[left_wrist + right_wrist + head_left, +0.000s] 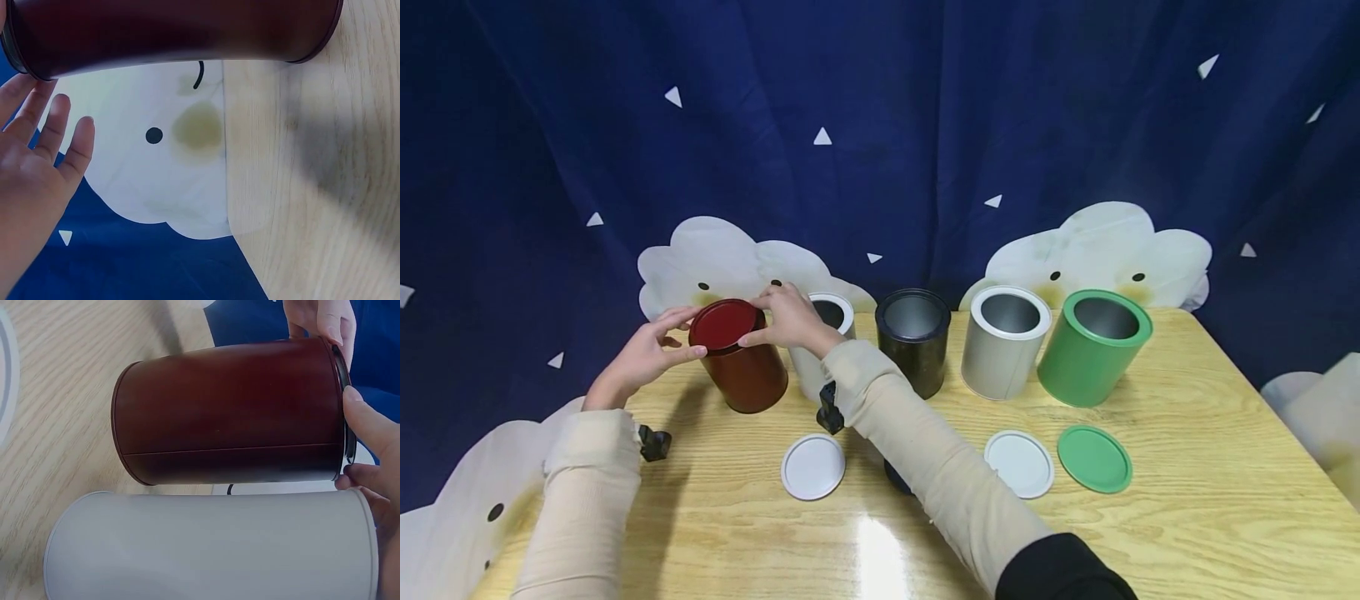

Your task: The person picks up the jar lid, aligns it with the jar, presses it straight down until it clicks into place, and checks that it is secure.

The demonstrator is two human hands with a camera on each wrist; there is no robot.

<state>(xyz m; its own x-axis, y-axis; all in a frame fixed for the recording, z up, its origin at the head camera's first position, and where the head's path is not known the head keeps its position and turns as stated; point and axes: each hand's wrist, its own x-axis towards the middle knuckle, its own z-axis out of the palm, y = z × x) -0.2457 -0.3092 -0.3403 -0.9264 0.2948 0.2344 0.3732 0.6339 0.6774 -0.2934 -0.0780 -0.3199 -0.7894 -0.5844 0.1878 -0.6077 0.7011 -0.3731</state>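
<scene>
Behind the back edge of the wooden table (1202, 500) hangs a dark blue curtain (887, 100), which has white triangles and clouds on it. Along this back edge five cans stand in one row. At the left end of the row is the red can (747, 375); just beside it stands the first white can (808, 367), partly hidden by an arm. After it come the black can (917, 358), the second white can (1000, 358) and, nearest to the back right corner, the green can (1082, 371).

Two arms in beige sleeves (925, 450) reach to the red can. The left hand (643, 354) grasps the red lid (724, 323) by its left side, with thumb and fingers on the rim. The right hand (793, 321) pinches the opposite side. This lid is at the mouth of the red can; I cannot tell if it is fully seated.

Farther from the back edge, four other lids lie flat: the first white lid (813, 467), a black lid (895, 477) mostly covered by the right sleeve, the second white lid (1019, 464) and the green lid (1095, 459).
</scene>
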